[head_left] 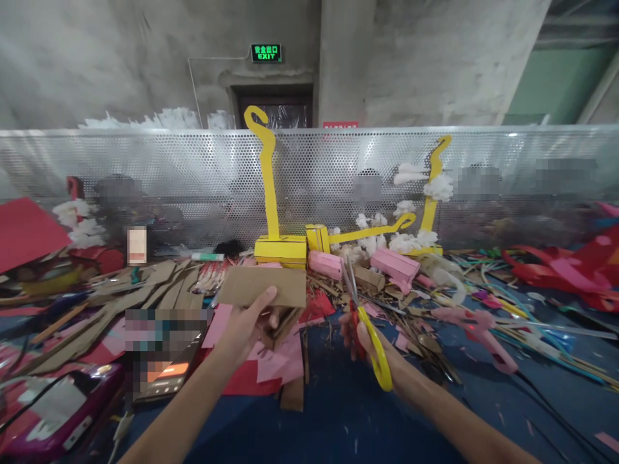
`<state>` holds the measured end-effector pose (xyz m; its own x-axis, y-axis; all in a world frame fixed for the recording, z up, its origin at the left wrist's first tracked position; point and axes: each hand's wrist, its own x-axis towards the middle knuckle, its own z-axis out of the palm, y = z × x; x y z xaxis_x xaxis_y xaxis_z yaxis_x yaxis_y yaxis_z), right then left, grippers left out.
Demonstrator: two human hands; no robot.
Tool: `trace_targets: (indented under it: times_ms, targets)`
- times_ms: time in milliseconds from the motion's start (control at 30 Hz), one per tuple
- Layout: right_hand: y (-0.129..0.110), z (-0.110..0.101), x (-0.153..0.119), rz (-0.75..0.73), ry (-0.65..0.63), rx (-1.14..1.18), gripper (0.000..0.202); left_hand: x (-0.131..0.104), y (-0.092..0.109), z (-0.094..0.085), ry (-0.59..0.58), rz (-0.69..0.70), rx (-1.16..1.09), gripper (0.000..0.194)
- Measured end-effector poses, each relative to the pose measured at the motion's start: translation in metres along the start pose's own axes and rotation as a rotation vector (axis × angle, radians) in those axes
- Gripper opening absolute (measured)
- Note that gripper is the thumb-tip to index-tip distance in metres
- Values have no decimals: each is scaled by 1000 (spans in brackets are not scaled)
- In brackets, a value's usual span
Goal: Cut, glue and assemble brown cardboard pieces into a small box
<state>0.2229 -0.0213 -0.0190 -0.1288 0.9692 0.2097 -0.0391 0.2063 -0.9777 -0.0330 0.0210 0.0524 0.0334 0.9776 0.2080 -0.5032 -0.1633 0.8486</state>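
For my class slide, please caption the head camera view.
The left hand holds brown cardboard, the right hand holds scissors, and pink paper lies on the blue table.

Brown cardboard piece (pixel 258 285): rectangular, raised, left of scissors (pixel 370 328). Scissors: red and yellow handles, metal blades pointing upward.

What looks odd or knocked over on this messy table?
One yellow hooked strip lies sideways, while a similar yellow strip to its left stands upright; it may have tipped or been laid down. Pink paper scraps litter the blue table. The cardboard in the left hand shows no obvious damage.
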Motion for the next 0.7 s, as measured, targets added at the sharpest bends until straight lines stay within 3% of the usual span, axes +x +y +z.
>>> trace_targets:
  times_ms: [167,333,500,700]
  targets:
    - [-1,3,-5,21,-40,54,60,-6,0,8,11,-53,-80,34]
    - [-25,16,-21,142,-214,232,50,-4,-3,8,-17,-108,-81,27]
    - [-39,22,-27,119,-369,180,50,-6,-6,9,-4,-46,-62,31]
    - [-35,28,-24,110,-433,153,55,-11,-12,9,-8,-153,-80,32]
